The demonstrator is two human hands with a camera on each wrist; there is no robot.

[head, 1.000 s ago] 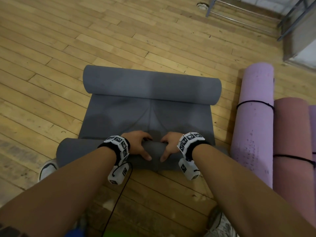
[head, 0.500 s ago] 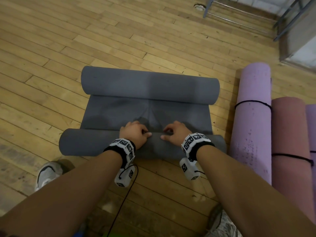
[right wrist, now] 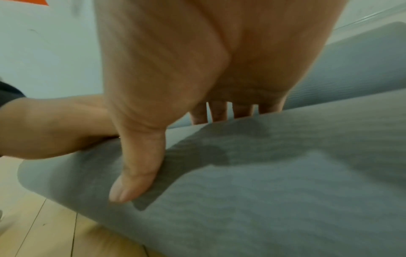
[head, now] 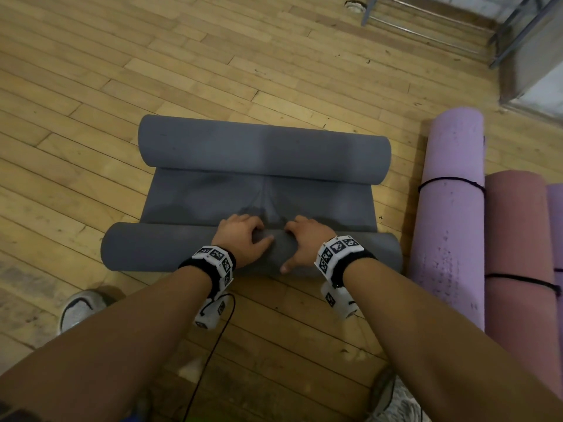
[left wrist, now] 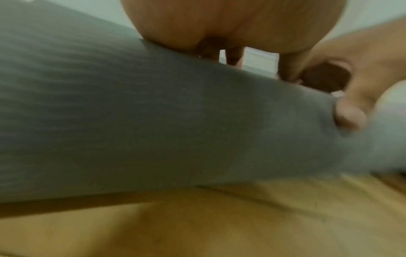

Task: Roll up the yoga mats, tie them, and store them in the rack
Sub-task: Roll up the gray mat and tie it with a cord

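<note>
Grey yoga mat (head: 259,199) on the wooden floor (head: 91,86), rolled in from both ends: near roll (head: 146,248) by the feet, far roll (head: 262,149) beyond, flat strip between. White shoe (head: 77,309) at lower left; a second shoe (head: 396,400) at the bottom edge on the right. Black-and-white marker bands (head: 216,263) on both wrists, a thin black cable (head: 210,357) hanging from the left one.

Left hand (head: 240,239) and right hand (head: 306,242) side by side on the middle of the near roll, apart from each other. Grip of each clamped on that roll: fingers curled over its far side, thumbs pressed into the near side. Right thumb (right wrist: 136,177) flat against the ribbed grey surface in the right wrist view, four fingertips (right wrist: 217,113) showing past the roll's top. Left wrist view blurred, thumb tip (left wrist: 349,113) dug into the mat.

To the right, three rolled mats lying lengthwise, touching: lilac mat (head: 451,223), dusky pink mat (head: 518,254), purple one (head: 556,226) at the frame edge. Black cord (head: 451,181) round the lilac one, another cord (head: 518,280) round the pink.

Farthest off, grey metal rack (head: 426,22) legs at upper right.
</note>
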